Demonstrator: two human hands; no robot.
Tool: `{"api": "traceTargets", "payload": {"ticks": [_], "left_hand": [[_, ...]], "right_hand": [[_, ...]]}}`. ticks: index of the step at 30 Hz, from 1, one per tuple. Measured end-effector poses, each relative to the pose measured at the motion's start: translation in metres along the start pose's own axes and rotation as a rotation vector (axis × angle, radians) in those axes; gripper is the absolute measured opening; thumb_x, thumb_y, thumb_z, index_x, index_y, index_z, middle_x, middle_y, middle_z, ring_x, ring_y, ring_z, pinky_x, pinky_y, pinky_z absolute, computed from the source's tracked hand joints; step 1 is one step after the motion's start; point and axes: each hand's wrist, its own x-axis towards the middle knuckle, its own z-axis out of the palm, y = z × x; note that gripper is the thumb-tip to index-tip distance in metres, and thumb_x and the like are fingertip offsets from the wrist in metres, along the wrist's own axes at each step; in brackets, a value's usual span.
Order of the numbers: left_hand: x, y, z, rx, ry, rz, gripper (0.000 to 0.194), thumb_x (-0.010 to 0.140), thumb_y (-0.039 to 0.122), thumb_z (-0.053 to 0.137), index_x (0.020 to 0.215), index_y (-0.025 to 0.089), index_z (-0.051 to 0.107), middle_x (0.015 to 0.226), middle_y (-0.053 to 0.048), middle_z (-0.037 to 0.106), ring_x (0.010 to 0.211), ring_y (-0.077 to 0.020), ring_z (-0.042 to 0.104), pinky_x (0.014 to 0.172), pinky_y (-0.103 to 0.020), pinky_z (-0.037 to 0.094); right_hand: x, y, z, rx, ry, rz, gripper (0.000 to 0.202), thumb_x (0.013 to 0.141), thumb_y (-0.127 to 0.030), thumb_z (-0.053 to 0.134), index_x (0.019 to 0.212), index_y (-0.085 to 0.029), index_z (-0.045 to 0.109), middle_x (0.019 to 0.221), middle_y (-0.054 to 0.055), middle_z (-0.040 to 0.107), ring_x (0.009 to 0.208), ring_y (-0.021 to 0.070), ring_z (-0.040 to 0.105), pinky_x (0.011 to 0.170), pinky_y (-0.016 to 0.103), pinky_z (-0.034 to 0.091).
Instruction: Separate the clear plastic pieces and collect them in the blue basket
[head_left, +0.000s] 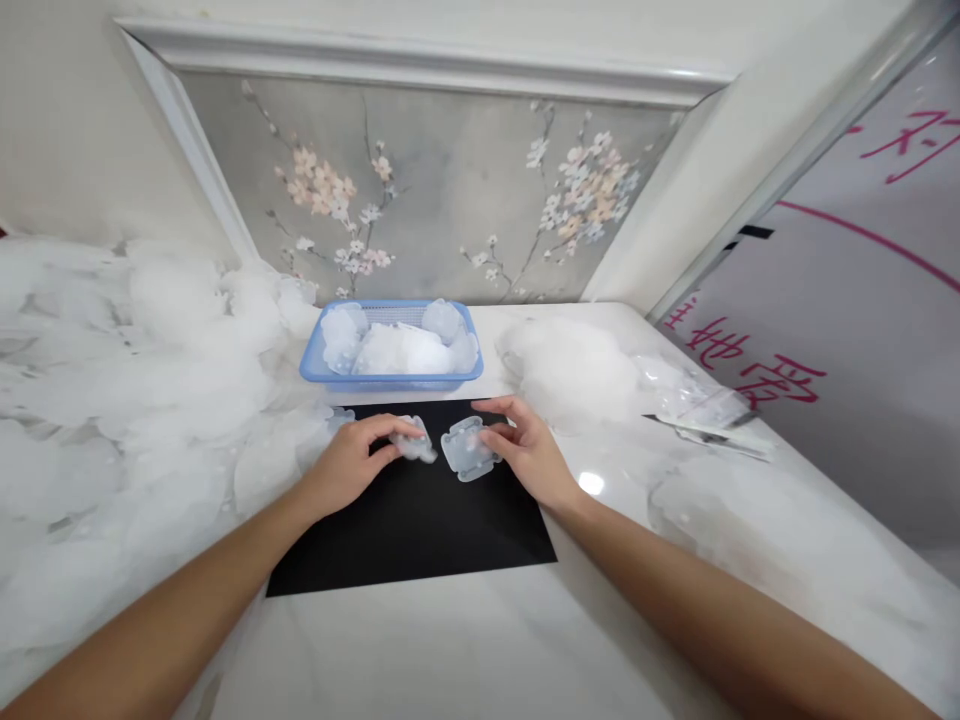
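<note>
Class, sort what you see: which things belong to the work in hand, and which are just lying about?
In the job, it seems: left hand; right hand; left translucent piece; right translucent piece; black mat; blue basket; left heap; right heap.

Apparently just around: clear plastic; floral panel; red-lettered board.

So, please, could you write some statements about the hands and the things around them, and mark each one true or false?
1. The right hand touches a translucent, lobed plastic piece over the black rectangular mat. True.
2. The blue rectangular plastic basket contains whitish translucent pieces. True.
3. The basket stands on the mat. False: it stands beyond the mat, on the white marbled table.
4. The left hand reaches into the basket. False: it is at another translucent piece, over the mat.
5. The grey wall panel shows flowering branches. True.
</note>
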Motion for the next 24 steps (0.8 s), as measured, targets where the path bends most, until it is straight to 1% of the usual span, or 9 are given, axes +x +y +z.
{"api": "traceTargets", "payload": {"ticks": [2,4,5,8,11,14,20,22,24], "left_hand": [[0.001,0.002,0.002,-0.038,0.117,-0.064,0.023,0.087,0.039,0.060,0.096,0.023,0.074,0.110,-0.006,0.075,0.110,-0.0291,0.066,0.102,-0.043,0.046],[0.002,0.003,0.004,-0.219,0.171,-0.146,0.031,0.087,0.048,0.061,0.099,0.021,0.071,0.103,-0.006,0.077,0.102,-0.0286,0.068,0.095,-0.043,0.051],[0.002,0.004,0.005,-0.343,0.169,-0.189,0.033,0.086,0.048,0.062,0.102,0.021,0.069,0.101,-0.006,0.076,0.098,-0.0277,0.069,0.091,-0.042,0.054],[0.003,0.007,0.007,-0.653,0.132,-0.339,0.028,0.081,0.036,0.069,0.104,0.020,0.064,0.101,-0.006,0.076,0.096,-0.0250,0.071,0.087,-0.040,0.057],[0.002,0.012,0.008,-0.785,0.093,-0.447,0.027,0.075,0.018,0.067,0.102,0.020,0.063,0.100,-0.006,0.075,0.095,-0.0230,0.072,0.090,-0.041,0.057],[0.001,0.015,0.007,-0.839,0.032,-0.469,0.035,0.071,0.009,0.061,0.104,0.020,0.063,0.100,-0.005,0.075,0.096,-0.0226,0.072,0.093,-0.042,0.056],[0.000,0.018,0.007,-0.801,-0.066,-0.468,0.037,0.071,0.009,0.063,0.106,0.020,0.060,0.101,-0.006,0.076,0.100,-0.0241,0.072,0.097,-0.045,0.054],[0.000,0.017,0.008,-0.783,-0.061,-0.468,0.038,0.071,0.009,0.063,0.106,0.020,0.060,0.101,-0.005,0.075,0.101,-0.0240,0.072,0.097,-0.045,0.054],[0.000,0.016,0.008,-0.759,-0.019,-0.463,0.038,0.070,0.009,0.063,0.106,0.020,0.060,0.101,-0.005,0.075,0.100,-0.0236,0.072,0.096,-0.044,0.055]], "right_hand": [[0.001,0.002,0.000,0.035,0.000,-0.011,0.033,0.073,-0.038,0.076,0.098,-0.024,0.061,0.111,0.006,0.071,0.074,0.0166,0.066,0.068,0.033,0.055],[0.002,0.003,0.000,0.051,-0.030,-0.010,0.027,0.074,-0.041,0.075,0.091,-0.024,0.062,0.101,0.005,0.072,0.081,0.0193,0.068,0.072,0.035,0.057],[0.002,0.003,0.001,0.051,-0.042,-0.008,0.026,0.074,-0.042,0.075,0.087,-0.023,0.063,0.093,0.004,0.072,0.081,0.0202,0.068,0.074,0.035,0.057],[0.002,0.003,0.001,0.029,-0.053,-0.004,0.026,0.074,-0.046,0.074,0.080,-0.022,0.066,0.082,0.003,0.071,0.077,0.0201,0.067,0.076,0.037,0.056],[0.001,0.001,0.001,-0.013,-0.046,0.009,0.025,0.076,-0.046,0.072,0.080,-0.021,0.068,0.082,0.002,0.071,0.075,0.0195,0.066,0.076,0.037,0.056],[0.001,-0.001,0.001,-0.042,-0.031,0.028,0.020,0.077,-0.041,0.070,0.082,-0.022,0.069,0.081,0.002,0.071,0.074,0.0193,0.067,0.077,0.037,0.056],[0.000,-0.003,0.001,-0.016,-0.008,0.024,0.018,0.075,-0.039,0.072,0.078,-0.022,0.066,0.079,0.001,0.068,0.072,0.0193,0.065,0.072,0.037,0.057],[0.000,-0.003,0.002,-0.002,-0.010,0.031,0.019,0.074,-0.039,0.073,0.078,-0.022,0.065,0.078,0.001,0.067,0.071,0.0191,0.065,0.072,0.037,0.057],[0.000,-0.003,0.002,0.006,-0.008,0.037,0.019,0.074,-0.039,0.073,0.078,-0.022,0.065,0.078,0.001,0.067,0.070,0.0187,0.065,0.072,0.037,0.056]]}}
